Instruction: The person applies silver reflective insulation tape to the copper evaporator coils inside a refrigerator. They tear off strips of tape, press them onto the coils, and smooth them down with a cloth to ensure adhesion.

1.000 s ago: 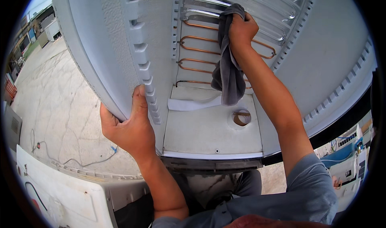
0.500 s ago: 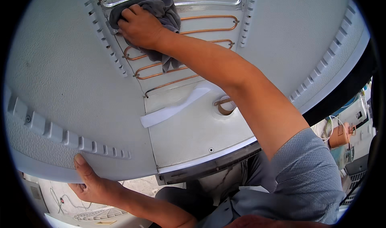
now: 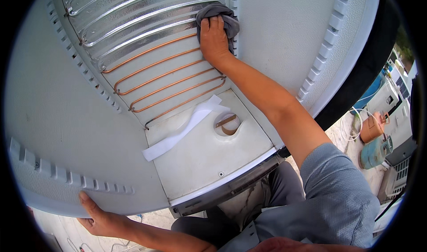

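My right hand (image 3: 214, 40) is closed on a bunched dark grey cloth (image 3: 230, 23), pressing it against the back wall of a white refrigerator cabinet. The cloth lies at the right end of the silver foil strips (image 3: 133, 27), beside the right shelf-rail. Below it, bent copper tubing (image 3: 167, 61) runs in loops across the back. At the lower left, my left hand (image 3: 104, 221) grips the front edge of the cabinet's left side wall (image 3: 58, 118). Its thumb rests on the inner face, while the other fingers are mostly hidden behind the edge.
A white strip (image 3: 184, 128) and a roll with a brown core (image 3: 227, 124) lie on the cabinet floor. Ribbed shelf rails (image 3: 322, 52) line both side walls. Outside at right stand an orange canister (image 3: 372, 128) and a blue-green gas cylinder (image 3: 375, 153).
My right hand has carried the cloth from the left side of the back wall to the right side. The view has shifted, showing more foil strips. My left hand keeps its grip on the edge.
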Motion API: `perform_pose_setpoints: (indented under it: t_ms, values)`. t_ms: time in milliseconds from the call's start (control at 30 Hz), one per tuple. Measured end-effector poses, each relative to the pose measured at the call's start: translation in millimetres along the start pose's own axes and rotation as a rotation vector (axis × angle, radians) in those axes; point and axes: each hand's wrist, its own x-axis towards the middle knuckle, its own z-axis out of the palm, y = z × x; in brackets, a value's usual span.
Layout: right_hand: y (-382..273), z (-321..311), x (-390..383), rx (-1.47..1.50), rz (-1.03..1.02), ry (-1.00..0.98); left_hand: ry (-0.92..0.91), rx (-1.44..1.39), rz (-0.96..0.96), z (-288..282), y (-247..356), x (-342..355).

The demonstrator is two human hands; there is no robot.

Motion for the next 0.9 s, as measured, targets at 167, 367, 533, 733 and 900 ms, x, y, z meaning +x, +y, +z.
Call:
perform_pose_setpoints:
  t_ms: [167,367,533,733,900]
  values:
    - [-46.7,0.4,-2.5,0.187,0.409,0.037,-0.034,-0.041,-0.034,1.3,6.4,-2.7]
    - [-64.7,-20.8,46.5,0.351,0.766,-0.094,0.002,-0.010,-0.032,-7.6,0.5,3.6]
    - [-62.3,-51.5,53.0,0.569,1.066,-0.185,-0.014,-0.018,0.023,-6.5,-3.9,4.6]
    - [-46.4,-53.0,-4.7,0.391,1.051,-0.298,-0.062,-0.080,-0.054,0.6,8.0,-3.4]
    - [-54.2,-92.8,-36.1,0.342,0.368,-0.947,-0.058,-0.080,-0.051,-1.6,9.2,-4.4]
